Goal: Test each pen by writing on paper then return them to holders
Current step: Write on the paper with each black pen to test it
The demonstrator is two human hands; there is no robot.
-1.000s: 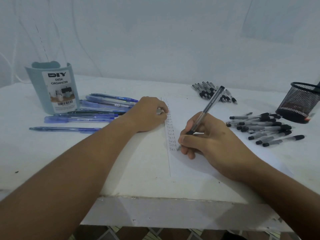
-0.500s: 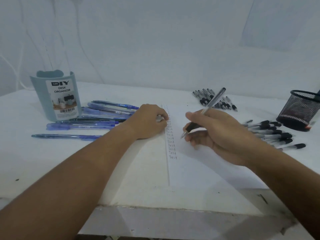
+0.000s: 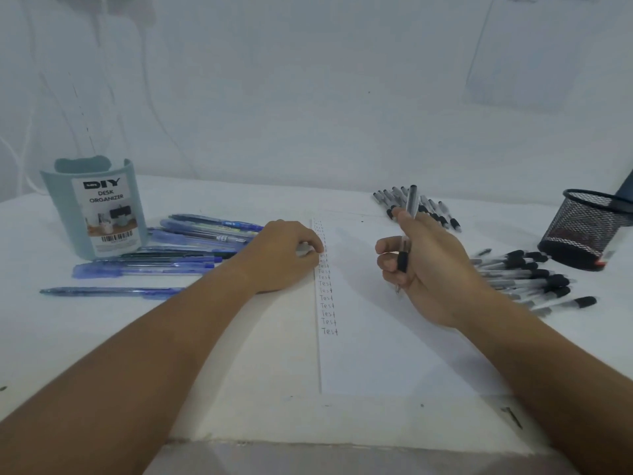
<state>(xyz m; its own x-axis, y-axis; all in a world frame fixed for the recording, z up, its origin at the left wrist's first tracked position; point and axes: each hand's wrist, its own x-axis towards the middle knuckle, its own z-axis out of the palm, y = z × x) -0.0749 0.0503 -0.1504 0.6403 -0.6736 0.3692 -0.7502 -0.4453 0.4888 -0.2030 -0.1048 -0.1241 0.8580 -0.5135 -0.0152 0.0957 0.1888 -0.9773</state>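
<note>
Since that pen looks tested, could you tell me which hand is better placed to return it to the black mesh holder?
Right. The right hand already grips the black-grip pen, and the mesh holder stands on its side.

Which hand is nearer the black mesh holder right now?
Right. The right hand, gripping a pen, is over the paper, left of the mesh holder. The left hand rests further left, at the paper's edge.

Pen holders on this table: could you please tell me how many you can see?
2: the teal DIY desk organizer stands far left behind the blue pens; the black mesh cup stands far right. Their insides are hidden.
</note>
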